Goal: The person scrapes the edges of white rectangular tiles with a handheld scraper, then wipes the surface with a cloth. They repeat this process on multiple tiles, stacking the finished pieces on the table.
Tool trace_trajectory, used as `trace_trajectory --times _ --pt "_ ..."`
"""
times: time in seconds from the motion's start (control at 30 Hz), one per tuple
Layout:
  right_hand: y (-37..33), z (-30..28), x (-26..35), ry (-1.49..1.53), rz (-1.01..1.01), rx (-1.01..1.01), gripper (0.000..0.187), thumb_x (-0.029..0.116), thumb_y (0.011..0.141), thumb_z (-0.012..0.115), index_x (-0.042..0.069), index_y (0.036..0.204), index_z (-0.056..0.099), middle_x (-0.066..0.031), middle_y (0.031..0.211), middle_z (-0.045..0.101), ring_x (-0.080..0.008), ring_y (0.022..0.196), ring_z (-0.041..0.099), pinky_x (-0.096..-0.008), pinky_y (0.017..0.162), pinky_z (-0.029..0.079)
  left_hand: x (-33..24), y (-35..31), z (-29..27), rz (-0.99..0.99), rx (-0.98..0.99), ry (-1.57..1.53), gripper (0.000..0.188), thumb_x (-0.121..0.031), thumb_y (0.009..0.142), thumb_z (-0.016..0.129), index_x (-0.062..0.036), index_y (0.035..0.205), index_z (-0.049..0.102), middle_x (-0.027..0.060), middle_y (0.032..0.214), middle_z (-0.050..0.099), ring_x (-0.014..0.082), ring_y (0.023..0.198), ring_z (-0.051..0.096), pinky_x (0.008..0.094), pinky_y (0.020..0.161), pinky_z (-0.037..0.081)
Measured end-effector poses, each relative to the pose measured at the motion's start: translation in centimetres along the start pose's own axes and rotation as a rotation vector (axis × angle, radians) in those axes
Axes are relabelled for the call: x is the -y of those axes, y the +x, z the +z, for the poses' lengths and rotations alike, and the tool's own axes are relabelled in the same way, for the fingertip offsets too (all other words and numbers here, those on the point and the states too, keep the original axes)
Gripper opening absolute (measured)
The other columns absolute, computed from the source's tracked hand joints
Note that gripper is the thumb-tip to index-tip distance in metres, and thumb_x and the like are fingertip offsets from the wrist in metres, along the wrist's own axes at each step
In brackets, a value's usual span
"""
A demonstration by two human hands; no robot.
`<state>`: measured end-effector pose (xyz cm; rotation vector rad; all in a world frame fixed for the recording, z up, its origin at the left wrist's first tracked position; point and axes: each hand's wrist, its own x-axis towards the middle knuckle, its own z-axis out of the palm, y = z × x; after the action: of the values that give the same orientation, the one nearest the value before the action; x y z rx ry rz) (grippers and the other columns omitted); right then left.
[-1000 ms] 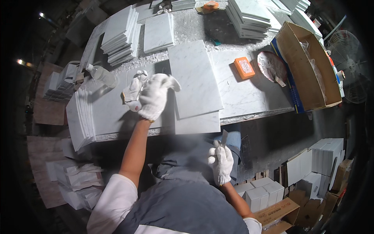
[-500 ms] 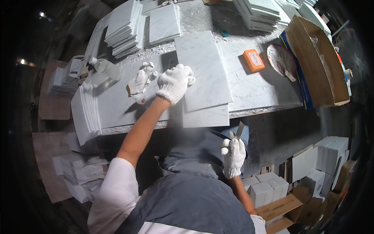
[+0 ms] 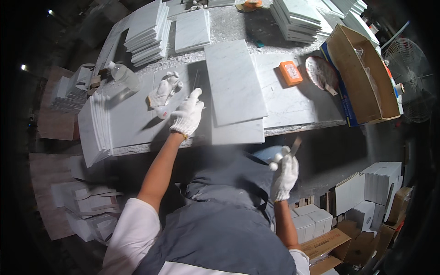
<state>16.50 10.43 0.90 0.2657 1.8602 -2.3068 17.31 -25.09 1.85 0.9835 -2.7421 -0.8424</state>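
Note:
My left hand (image 3: 187, 113), in a white knit glove, is just left of the marble tiles with its fingers stretched forward and nothing visible in them. A thin rod-like thing (image 3: 196, 79) lies beyond its fingertips; its kind is unclear. A white tile with grey veins (image 3: 236, 82) lies over another tile (image 3: 238, 134), whose near end sticks out toward me. Off the table's front edge, my right hand (image 3: 285, 176), also gloved, grips a flat metal blade (image 3: 296, 145) that points up; its handle is hidden in the fist. Spare white gloves (image 3: 160, 94) lie beside my left hand.
An orange box (image 3: 290, 73) and a round dish with a brush-like tool (image 3: 321, 74) are on the right, beside a tall open carton (image 3: 360, 75). Tile stacks (image 3: 147, 34) stand farther back. A clear bottle (image 3: 124, 77) is at left. White cartons (image 3: 311, 222) sit below right.
My left hand has moved off the tile toward me and left, its curled fingers now stretched out. My right hand, still gripping the blade, has shifted slightly right, and the blade has tilted.

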Motion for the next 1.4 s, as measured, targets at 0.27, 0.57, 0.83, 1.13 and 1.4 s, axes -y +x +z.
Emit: trace_trajectory --times 0.27,0.57,0.83,1.13,1.4 --pt "4.1 1.8 1.7 0.177 -0.071 0.130 0.033 0.022 0.108 0.057 -0.006 0.126 0.059 -0.0153 0.118 0.067 -0.0250 0.104 0.070 -0.0420 0.094 0.060 2.1 1.4 0.3 -0.031 0.082 -0.329 0.025 -0.028 0.099 0.059 -0.0057 0.107 0.067 0.0103 0.087 0.071 0.0194 0.070 0.070 0.0368 0.069 0.055" --pt "7.2 5.3 1.1 -0.073 -0.070 0.200 0.031 0.023 0.106 0.057 0.000 0.120 0.071 -0.0072 0.115 0.072 -0.0138 0.107 0.064 -0.0291 0.096 0.048 0.7 1.1 -0.4 0.261 -0.148 -0.039 0.018 -0.013 0.098 0.056 -0.0068 0.109 0.067 0.0172 0.105 0.070 0.0326 0.102 0.068 0.0425 0.083 0.055" --pt "9.3 6.8 2.1 -0.075 -0.043 0.218 0.032 0.025 0.107 0.057 0.001 0.125 0.067 -0.0077 0.124 0.073 -0.0097 0.088 0.067 -0.0220 0.071 0.052 -2.6 0.0 -2.5 0.281 -0.347 0.028 0.021 -0.029 0.097 0.063 -0.0116 0.107 0.070 0.0141 0.103 0.068 0.0321 0.092 0.067 0.0470 0.081 0.053" --pt "9.9 9.7 3.1 -0.549 -0.271 0.253 0.029 0.034 0.105 0.059 0.011 0.117 0.072 -0.0109 0.097 0.073 -0.0216 0.084 0.067 -0.0355 0.080 0.053 -4.7 -3.7 -0.2 -0.179 0.166 -0.332 0.068 -0.040 0.089 0.076 -0.0088 0.143 0.050 0.0156 0.112 0.070 0.0288 0.101 0.068 0.0418 0.092 0.053" --pt "6.4 10.2 2.2 -0.811 -0.715 0.250 0.022 0.022 0.097 0.069 0.005 0.111 0.072 -0.0156 0.109 0.069 -0.0366 0.108 0.063 -0.0431 0.096 0.049 -3.9 -1.1 0.0 -0.383 0.140 -0.447 0.092 -0.063 0.088 0.070 0.0115 0.136 0.047 0.0237 0.124 0.065 0.0313 0.108 0.068 0.0437 0.074 0.063"
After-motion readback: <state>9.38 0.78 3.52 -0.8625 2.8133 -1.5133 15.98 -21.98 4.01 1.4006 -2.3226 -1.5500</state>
